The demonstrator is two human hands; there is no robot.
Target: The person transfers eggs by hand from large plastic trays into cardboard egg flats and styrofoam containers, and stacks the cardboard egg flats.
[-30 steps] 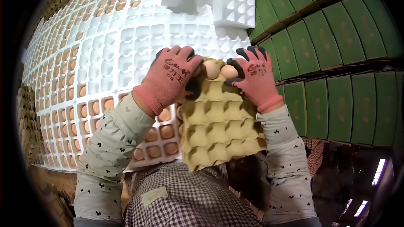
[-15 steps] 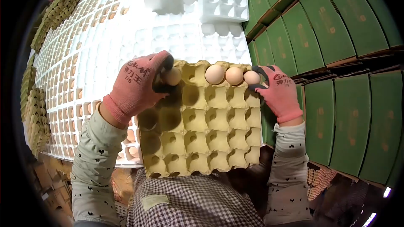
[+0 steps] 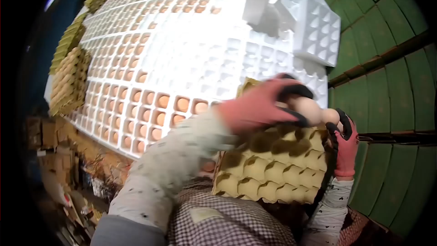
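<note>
A yellow pulp egg tray (image 3: 273, 173) lies tilted in front of my checked apron. My left hand (image 3: 259, 107), in a pink glove with dark fingertips, reaches over the tray's far side. Its fingers and thumb close around a pale egg (image 3: 306, 110), somewhat blurred. At the tray's right corner, my right hand (image 3: 347, 148) in a matching glove has its fingertips curled around another egg (image 3: 330, 116), right beside the first. Whether the right fingers also grip the tray's edge is hidden. Most cups in the near part of the tray hold nothing.
White foam egg trays (image 3: 214, 54) cover the table, many cups filled with brown eggs (image 3: 163, 101). Stacked pulp trays (image 3: 68, 82) stand along the left edge. Green cartons (image 3: 378, 95) are piled at right. A loose foam tray (image 3: 318, 32) lies at the back. Cardboard (image 3: 50, 136) sits lower left.
The view has swung left, so the tray now appears lower and further right. My left hand has moved rightward across the tray, close to my right hand, which stays at the tray's right side.
</note>
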